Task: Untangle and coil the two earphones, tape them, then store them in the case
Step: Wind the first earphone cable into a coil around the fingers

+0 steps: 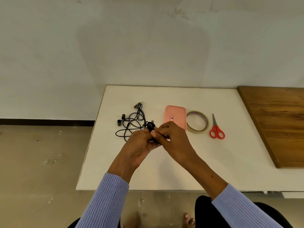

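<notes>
A small coiled black earphone (pixel 150 126) is held above the white table (pixel 213 162), between my left hand (pixel 139 145) and my right hand (pixel 172 139). Both hands pinch it with their fingertips; most of the coil is hidden behind the fingers. A second black earphone (pixel 131 122) lies loose and tangled on the table to the left, its two earbuds at the far left. A pink case (pixel 175 115) lies shut just behind my right hand. To its right are a roll of clear tape (pixel 197 122) and red-handled scissors (pixel 216 130).
A brown wooden board (pixel 279 122) covers the table's right side. The table's left edge drops to a tiled floor (pixel 41 162). A white wall rises behind the table. My knees and bare feet show under the front edge.
</notes>
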The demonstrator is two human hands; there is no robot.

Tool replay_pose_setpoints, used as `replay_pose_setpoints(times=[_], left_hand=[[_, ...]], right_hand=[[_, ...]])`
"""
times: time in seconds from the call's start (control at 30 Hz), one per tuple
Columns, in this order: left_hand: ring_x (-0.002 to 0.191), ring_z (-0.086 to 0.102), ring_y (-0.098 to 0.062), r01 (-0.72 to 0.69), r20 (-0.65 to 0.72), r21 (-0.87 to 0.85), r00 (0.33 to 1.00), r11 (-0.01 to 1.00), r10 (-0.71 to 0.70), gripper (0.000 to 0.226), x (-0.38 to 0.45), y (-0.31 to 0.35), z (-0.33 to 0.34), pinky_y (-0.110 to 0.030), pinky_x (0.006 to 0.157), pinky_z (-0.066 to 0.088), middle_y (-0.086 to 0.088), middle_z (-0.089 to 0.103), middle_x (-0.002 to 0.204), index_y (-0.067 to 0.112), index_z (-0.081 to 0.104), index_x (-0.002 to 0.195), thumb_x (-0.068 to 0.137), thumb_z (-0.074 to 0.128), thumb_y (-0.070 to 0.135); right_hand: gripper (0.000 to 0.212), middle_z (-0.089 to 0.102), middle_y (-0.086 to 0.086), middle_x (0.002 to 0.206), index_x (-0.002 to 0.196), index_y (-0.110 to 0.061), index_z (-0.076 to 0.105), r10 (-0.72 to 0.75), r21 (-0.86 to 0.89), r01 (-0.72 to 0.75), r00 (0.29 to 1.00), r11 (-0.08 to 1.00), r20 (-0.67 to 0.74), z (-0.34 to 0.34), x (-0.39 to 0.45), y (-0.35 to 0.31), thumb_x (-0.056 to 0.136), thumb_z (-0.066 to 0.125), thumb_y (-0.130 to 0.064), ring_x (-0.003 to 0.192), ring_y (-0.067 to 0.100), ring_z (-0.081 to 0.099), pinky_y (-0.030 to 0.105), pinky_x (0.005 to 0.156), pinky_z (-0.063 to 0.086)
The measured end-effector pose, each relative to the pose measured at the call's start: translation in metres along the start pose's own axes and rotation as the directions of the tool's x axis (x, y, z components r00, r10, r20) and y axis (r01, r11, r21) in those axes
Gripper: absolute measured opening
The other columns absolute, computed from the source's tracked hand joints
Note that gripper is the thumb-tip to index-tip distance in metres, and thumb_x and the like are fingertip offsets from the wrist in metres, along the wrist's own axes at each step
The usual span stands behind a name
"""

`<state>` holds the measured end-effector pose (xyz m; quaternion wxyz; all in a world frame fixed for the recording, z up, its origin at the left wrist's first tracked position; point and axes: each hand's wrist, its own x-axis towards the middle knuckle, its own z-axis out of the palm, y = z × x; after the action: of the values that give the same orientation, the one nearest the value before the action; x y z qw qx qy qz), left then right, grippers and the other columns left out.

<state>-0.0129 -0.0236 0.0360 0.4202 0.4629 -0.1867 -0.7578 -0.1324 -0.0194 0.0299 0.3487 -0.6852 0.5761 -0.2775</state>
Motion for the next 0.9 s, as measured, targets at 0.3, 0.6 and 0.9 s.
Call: replay_pose_setpoints(times=[0.3, 0.6, 0.9], left_hand=[[0.082, 0.060, -0.016, 0.053, -0.038, 0.278, 0.998, 0.959, -0.044, 0.020, 0.008, -0.008, -0.008, -0.043, 0.102, 0.041, -0.004, 0.065, 0.082, 0.010, 0.062, 0.088, 0.097, 0.044, 0.008], [0.086, 0.067, -0.020, -0.109, -0.111, -0.015, 0.988, 0.994, 0.107, 0.024, 0.015, -0.019, 0.003, -0.030, 0.080, 0.056, -0.016, 0.068, 0.097, -0.004, 0.061, 0.111, 0.095, 0.047, 0.009], [0.074, 0.070, -0.012, -0.161, -0.104, -0.142, 0.984, 0.977, 0.148, 0.016, 0.015, -0.015, 0.004, -0.025, 0.070, 0.057, -0.006, 0.072, 0.081, 0.003, 0.065, 0.097, 0.094, 0.050, 0.007]], right_hand=[[0.022, 0.051, 0.009, 0.108, 0.109, -0.003, 0.060, -0.017, -0.222, 0.016, 1.000, 0.975, 0.000, 0.011, -0.005, 0.006, 0.094, 0.046, -0.011, 0.091, 0.018, 0.050, 0.018, 0.074, 0.033], [0.009, 0.064, -0.010, 0.085, 0.095, -0.017, 0.059, 0.179, 0.325, -0.121, 0.971, 0.938, -0.156, 0.011, -0.006, -0.005, 0.095, 0.050, -0.018, 0.075, -0.002, 0.061, 0.010, 0.063, 0.046], [0.021, 0.065, 0.001, 0.102, 0.108, -0.009, 0.070, -0.149, 0.022, 0.164, 0.942, 0.986, -0.300, 0.009, -0.003, 0.001, 0.090, 0.059, -0.006, 0.095, -0.003, 0.053, 0.002, 0.082, 0.039]])
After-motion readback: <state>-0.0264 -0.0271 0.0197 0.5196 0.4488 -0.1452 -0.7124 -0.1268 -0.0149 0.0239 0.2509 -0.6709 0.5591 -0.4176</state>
